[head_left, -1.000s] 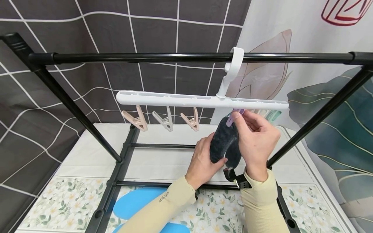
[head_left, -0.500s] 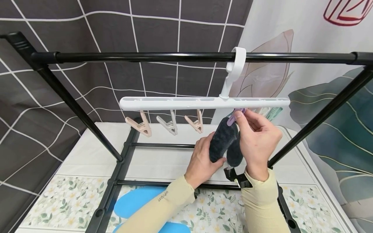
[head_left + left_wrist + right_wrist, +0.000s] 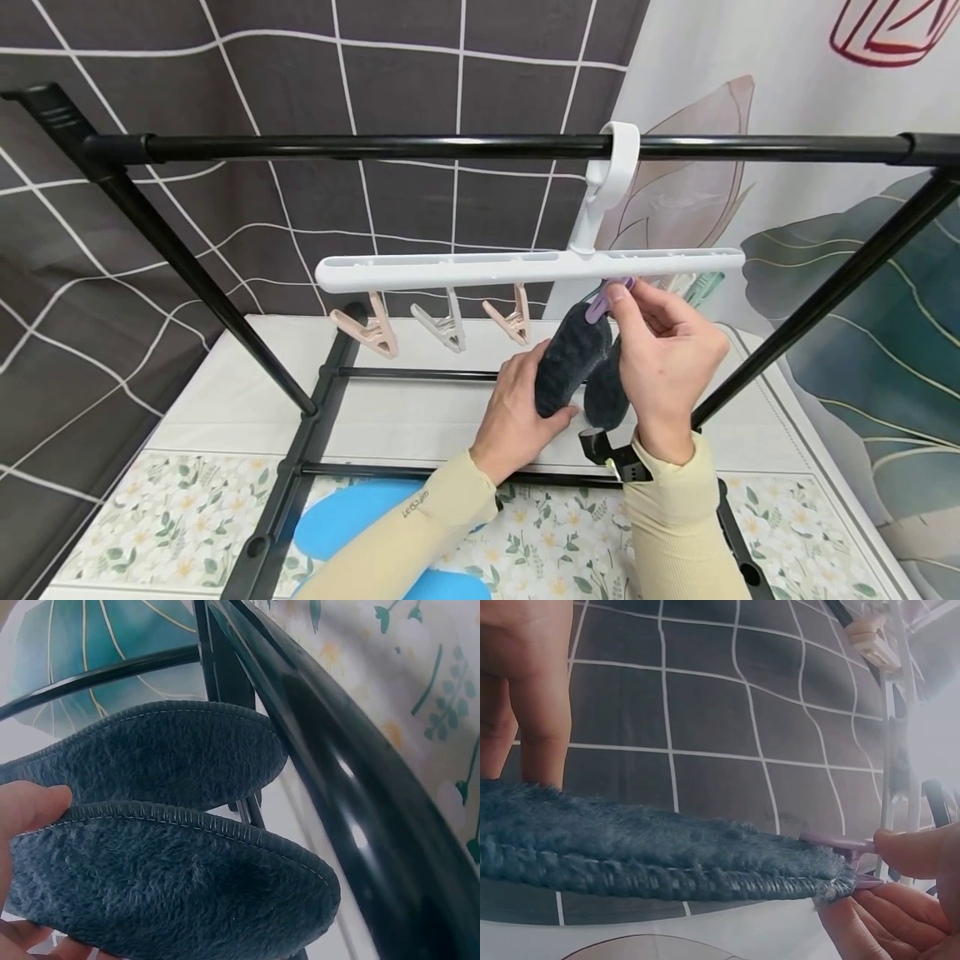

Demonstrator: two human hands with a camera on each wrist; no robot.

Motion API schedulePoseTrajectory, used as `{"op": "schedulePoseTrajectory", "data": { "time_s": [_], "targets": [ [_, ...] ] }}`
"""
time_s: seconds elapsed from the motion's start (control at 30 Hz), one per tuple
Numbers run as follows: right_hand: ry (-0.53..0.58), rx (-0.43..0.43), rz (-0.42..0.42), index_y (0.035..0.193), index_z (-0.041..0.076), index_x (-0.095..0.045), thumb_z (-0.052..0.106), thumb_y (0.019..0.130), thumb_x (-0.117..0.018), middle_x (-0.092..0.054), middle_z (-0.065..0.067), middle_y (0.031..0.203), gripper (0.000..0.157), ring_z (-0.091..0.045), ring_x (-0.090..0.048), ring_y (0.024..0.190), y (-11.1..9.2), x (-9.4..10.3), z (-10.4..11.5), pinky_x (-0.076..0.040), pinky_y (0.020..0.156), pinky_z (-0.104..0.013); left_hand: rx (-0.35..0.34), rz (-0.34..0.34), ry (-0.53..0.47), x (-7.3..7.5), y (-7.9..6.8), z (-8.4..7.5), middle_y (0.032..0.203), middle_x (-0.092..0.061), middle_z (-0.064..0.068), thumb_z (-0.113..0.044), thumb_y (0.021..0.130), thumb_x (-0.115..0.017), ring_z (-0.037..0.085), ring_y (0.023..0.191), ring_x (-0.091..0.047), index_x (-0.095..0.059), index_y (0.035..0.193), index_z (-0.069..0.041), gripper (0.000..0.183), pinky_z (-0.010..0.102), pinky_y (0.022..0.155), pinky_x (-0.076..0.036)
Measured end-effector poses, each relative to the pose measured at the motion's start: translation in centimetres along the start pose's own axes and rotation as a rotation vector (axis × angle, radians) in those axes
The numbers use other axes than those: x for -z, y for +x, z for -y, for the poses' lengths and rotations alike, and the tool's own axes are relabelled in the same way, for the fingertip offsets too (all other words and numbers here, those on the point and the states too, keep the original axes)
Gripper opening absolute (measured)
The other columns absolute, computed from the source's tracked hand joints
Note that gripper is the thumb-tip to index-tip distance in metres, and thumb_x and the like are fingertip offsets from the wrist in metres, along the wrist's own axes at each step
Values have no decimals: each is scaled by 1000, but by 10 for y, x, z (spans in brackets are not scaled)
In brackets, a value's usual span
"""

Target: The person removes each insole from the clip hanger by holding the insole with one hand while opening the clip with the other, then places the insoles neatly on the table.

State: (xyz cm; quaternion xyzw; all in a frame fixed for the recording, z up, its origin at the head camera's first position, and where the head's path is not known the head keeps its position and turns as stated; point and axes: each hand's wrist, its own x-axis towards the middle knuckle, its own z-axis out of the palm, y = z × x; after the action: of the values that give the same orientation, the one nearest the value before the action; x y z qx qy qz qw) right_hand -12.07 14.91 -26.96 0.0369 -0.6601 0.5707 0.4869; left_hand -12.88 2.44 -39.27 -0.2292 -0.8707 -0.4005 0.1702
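Note:
My left hand (image 3: 517, 412) grips a dark grey-blue fuzzy insole (image 3: 567, 367) by its lower part, thumb on one side and fingers on the other. At its upper tip, my right hand (image 3: 667, 358) pinches a purple clothespin (image 3: 600, 305), just under the white hanger (image 3: 465, 271). In the right wrist view the insole tip (image 3: 829, 874) lies between the clothespin's jaws. A second matching insole (image 3: 604, 396) hangs beside the first, partly hidden by the right hand. Stitched edges show on both in the left wrist view, where the gripped insole (image 3: 180, 885) is nearer.
The hanger hooks over a black rack's top bar (image 3: 375, 148). Pink and grey clothespins (image 3: 444, 323) dangle from its left half, and a green clothespin (image 3: 703, 288) from its right end. Light blue insoles (image 3: 352, 512) lie on the floral cloth (image 3: 187, 517) below. Slanted rack legs (image 3: 202, 287) flank the hands.
The hanger has turned slightly, its left end shifting right and lower, and its clothespins have swung along. The gripped insole and left hand have moved a little left.

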Motion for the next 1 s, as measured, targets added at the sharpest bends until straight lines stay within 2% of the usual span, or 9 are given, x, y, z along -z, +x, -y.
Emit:
{"op": "schedulePoseTrajectory", "data": {
  "time_s": [0.33,0.53,0.8,1.0],
  "targets": [
    [7,4,3,87,-5,-73,3,75,-74,-69,-16,78,15,-10,-68,66,2,2,-4,-53,61,-19,31,31,20,4,-1,1,125,-47,0,-34,73,-77,17,117,-43,-31,143,-19,85,32,95,-40],
    [4,16,4,87,-3,-73,4,76,-74,-70,-13,78,14,-10,-68,66,3,5,-10,-54,62,-21,29,45,34,9,-2,1,126,-47,1,-35,74,-76,18,119,-43,-31,143,-18,85,33,96,-40],
    [-3,15,0,86,-6,-73,3,76,-74,-70,-13,77,13,-9,-68,67,2,4,-1,-53,61,-20,49,62,56,16,-5,6,128,-47,3,-36,74,-76,18,117,-43,-33,142,-15,83,33,95,-40],
    [-32,7,-15,87,-1,-74,7,75,-76,-70,-10,77,15,-8,-67,67,4,6,-11,-52,60,-17,40,84,62,24,-6,8,125,-49,2,-33,73,-77,18,113,-46,-34,142,-17,84,35,94,-40]
  ]
}}
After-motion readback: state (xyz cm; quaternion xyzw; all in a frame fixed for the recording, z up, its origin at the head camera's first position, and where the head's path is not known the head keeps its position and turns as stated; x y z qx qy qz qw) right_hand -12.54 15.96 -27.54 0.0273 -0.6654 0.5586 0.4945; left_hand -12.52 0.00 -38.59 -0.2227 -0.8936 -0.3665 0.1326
